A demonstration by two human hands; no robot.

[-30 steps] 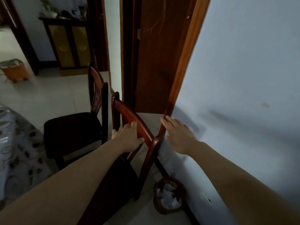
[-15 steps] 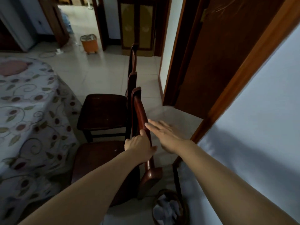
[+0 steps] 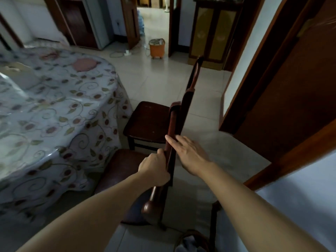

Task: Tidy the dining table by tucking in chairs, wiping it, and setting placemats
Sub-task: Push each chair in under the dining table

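A dark wooden chair (image 3: 116,166) stands in front of me, its seat facing the dining table (image 3: 54,106), which wears a floral cloth under clear plastic. My left hand (image 3: 154,168) grips the chair's top rail. My right hand (image 3: 187,151) lies with straight fingers against the back of that rail. A second, matching chair (image 3: 147,120) stands just beyond it, also facing the table, its seat out from under the cloth.
A wicker waste basket (image 3: 194,240) sits on the floor by my right arm, against the pale wall. A wooden door frame (image 3: 272,99) rises on the right. Farther off stand an orange bin (image 3: 157,48) and a cabinet (image 3: 214,31).
My view has swung left, bringing the table into sight. The near chair has turned to face the table. My right hand has come from the door frame to the chair's rail.
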